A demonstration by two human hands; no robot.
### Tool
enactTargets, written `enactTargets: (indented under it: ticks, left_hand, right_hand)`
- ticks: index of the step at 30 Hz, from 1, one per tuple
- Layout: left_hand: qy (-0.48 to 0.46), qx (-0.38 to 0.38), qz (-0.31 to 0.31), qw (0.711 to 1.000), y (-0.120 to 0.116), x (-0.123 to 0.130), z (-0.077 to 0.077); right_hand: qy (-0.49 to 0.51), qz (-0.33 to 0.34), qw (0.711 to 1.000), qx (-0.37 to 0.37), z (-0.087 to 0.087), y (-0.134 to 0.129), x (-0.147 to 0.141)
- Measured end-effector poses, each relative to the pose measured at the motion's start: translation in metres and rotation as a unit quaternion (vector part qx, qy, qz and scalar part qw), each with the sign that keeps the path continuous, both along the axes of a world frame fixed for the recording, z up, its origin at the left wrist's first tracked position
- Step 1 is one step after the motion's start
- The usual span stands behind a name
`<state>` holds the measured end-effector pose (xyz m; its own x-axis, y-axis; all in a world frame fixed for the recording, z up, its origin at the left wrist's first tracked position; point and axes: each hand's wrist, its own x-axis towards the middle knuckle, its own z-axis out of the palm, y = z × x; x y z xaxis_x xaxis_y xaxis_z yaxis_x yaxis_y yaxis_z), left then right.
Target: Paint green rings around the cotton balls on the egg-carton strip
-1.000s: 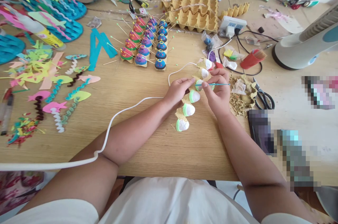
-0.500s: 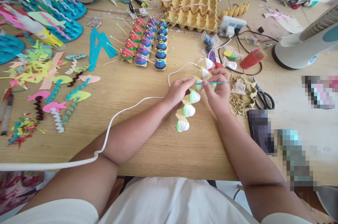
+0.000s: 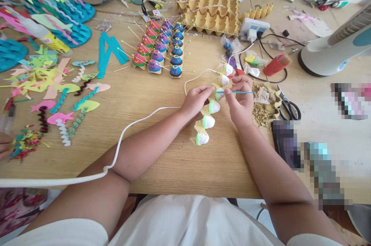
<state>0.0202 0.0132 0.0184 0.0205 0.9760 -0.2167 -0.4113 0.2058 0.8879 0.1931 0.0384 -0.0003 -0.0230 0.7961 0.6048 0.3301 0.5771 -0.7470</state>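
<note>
A strip of egg carton runs up the table in front of me, its row of cups coated in white, several with a light green band round the base. My left hand pinches the strip from its left side, near the middle. In my right hand is a thin blue stick-like tool, held level between thumb and fingers. Its left end lies against a green-banded cup. My right fingers partly cover the far side of the strip.
Painted carton strips with pins stand beyond. A white cable crosses my left forearm. Scissors, a phone and a fan are on the right. Another person's hand shows at the left edge, near paper scraps.
The blue tool and my right hand have shifted slightly to the right. The strip's near end has moved a little right. Another person's hand has come in at the left edge.
</note>
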Motion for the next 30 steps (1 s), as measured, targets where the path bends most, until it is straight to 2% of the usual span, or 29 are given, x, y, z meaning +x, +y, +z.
enactTargets:
  ticks: [6, 19, 30]
  left_hand:
    - [0.021, 0.03, -0.011, 0.999, 0.001, -0.001, -0.002]
    - [0.015, 0.023, -0.005, 1.0, 0.0, -0.001, -0.003]
    - [0.014, 0.052, -0.009, 0.999, 0.001, -0.002, -0.005]
  right_hand:
    - [-0.027, -0.011, 1.0, -0.003, 0.004, -0.002, -0.001]
    - [-0.021, -0.003, 1.0, -0.01, 0.007, -0.004, -0.004]
    - [-0.007, -0.018, 0.999, -0.028, 0.012, -0.005, -0.002]
